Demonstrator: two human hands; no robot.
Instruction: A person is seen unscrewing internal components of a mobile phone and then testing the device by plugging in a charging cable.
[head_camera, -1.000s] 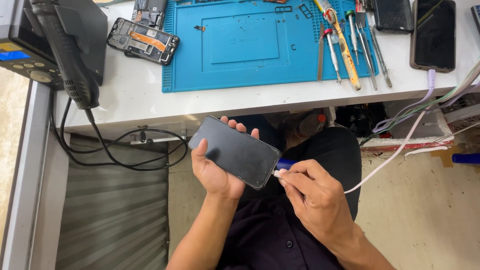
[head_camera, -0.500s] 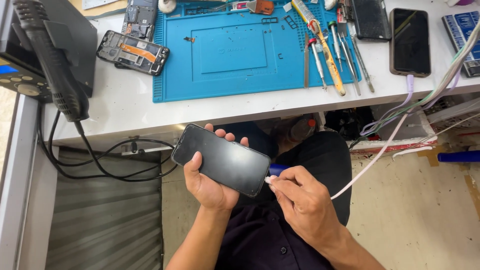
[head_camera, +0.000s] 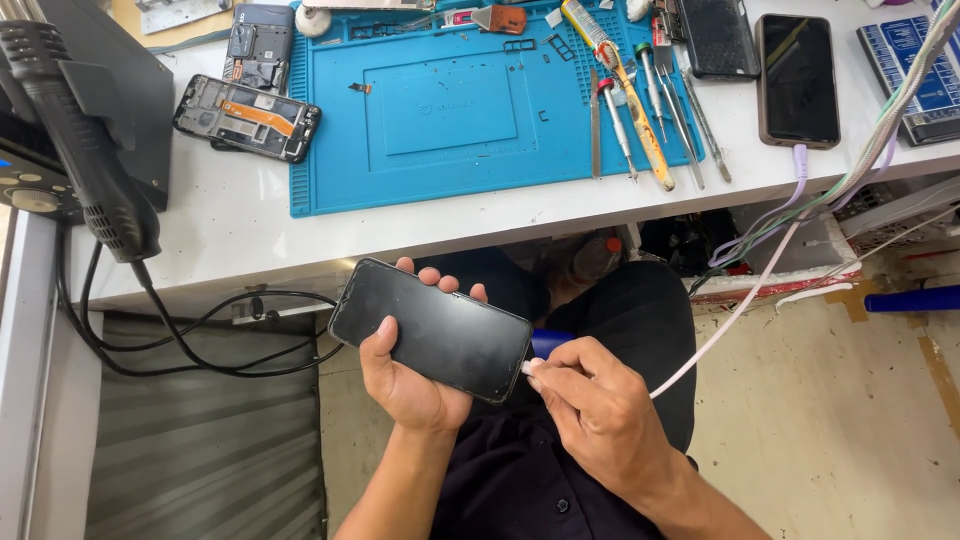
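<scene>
Smartphone (head_camera: 432, 330), black with a dark screen facing up, lies across the palm of the left hand (head_camera: 408, 385) above the person's lap, just below the edge of the white workbench (head_camera: 230, 230). That hand is clenched around it from beneath, thumb on the near long edge and fingertips curling over the far one. At the phone's right short end the right hand (head_camera: 600, 415) pinches the white plug (head_camera: 527, 367) of a pale pink cable (head_camera: 735, 315) between thumb and forefinger, the plug touching the phone's end; whether it sits fully in the port cannot be told. The cable runs up and to the right toward a bundle of wires (head_camera: 860, 170) hanging over the bench edge. To the left, black cords (head_camera: 190, 335) loop under the bench below a black hot-air handle (head_camera: 85, 150). On the bench top lies a blue work mat (head_camera: 440, 110), with an opened phone frame (head_camera: 248, 117) just left of it, screwdrivers and tweezers (head_camera: 640, 110) on its right part, and a second dark phone (head_camera: 797, 78) further right, plugged into a lilac cable
</scene>
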